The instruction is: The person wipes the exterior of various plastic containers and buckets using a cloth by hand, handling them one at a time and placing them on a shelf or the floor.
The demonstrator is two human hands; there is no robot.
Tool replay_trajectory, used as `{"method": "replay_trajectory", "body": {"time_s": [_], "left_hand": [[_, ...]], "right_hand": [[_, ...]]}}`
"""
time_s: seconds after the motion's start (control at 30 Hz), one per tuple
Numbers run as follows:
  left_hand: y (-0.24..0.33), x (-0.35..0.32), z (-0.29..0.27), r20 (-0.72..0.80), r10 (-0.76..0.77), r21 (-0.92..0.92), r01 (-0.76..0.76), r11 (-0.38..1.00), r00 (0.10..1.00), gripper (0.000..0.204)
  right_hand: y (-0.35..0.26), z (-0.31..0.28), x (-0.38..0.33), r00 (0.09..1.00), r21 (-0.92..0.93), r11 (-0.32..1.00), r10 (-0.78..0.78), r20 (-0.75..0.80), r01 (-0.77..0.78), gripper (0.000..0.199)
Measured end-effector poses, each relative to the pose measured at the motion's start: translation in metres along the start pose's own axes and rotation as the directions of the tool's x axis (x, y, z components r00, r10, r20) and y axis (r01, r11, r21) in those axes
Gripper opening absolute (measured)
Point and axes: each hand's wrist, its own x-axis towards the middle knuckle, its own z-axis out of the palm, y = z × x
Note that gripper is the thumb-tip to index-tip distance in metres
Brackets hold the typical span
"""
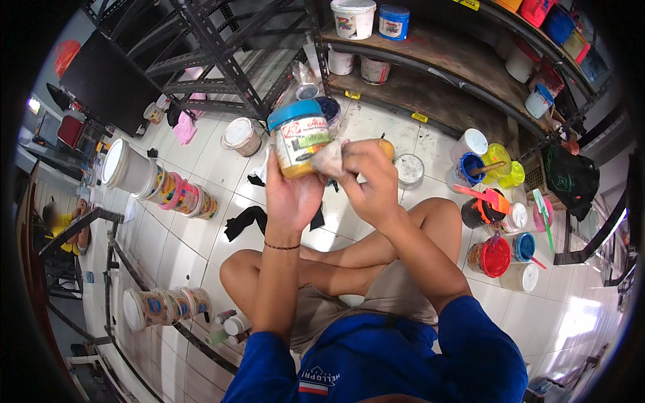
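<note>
My left hand (292, 195) is raised in front of me, its fingers and palm closed round the lower part of a plastic jar (300, 149). The jar has a blue lid, a printed label and yellowish contents. Pinched in my right hand (371, 180) is a crumpled greyish rag (328, 160), which touches the jar's right side near its base. Part of the jar's bottom is hidden by my left palm and the rag. Behind the jar a dark blue container (329, 109) partly shows. A round grey-topped tub (408, 170) stands on the floor beyond my right hand.
Open paint pots, including a red one (495, 257), crowd the floor at my right. Stacked tubs (168, 191) lie at the left, near a white-lidded bucket (240, 137). Black cloth (246, 222) lies before my crossed legs. Shelving (403, 74) stands ahead; another person (64, 225) sits far left.
</note>
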Motion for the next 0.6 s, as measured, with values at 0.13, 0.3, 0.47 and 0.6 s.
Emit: {"method": "replay_trajectory", "body": {"time_s": [0.13, 0.3, 0.47, 0.6], "left_hand": [[0.001, -0.017, -0.009, 0.109, 0.083, 0.131, -0.097, 0.987, 0.991, 0.061], [-0.009, -0.025, -0.01, 0.011, 0.167, 0.257, -0.164, 0.952, 0.986, 0.075], [-0.009, -0.023, 0.001, -0.037, 0.228, 0.052, -0.226, 0.973, 0.973, 0.085], [-0.005, -0.02, -0.015, 0.167, 0.074, 0.023, -0.079, 0.997, 0.983, 0.096]], "right_hand": [[-0.015, 0.002, -0.005, 0.99, -0.07, 0.991, -0.107, 0.09, 0.113, 0.02], [-0.03, 0.017, 0.016, 0.93, 0.133, 0.92, 0.367, 0.039, -0.368, 0.016], [-0.018, 0.016, -0.024, 0.995, 0.039, 0.997, 0.056, 0.08, -0.059, 0.01], [0.004, 0.001, -0.055, 0.888, 0.117, 0.922, 0.313, 0.337, -0.369, 0.01]]}}
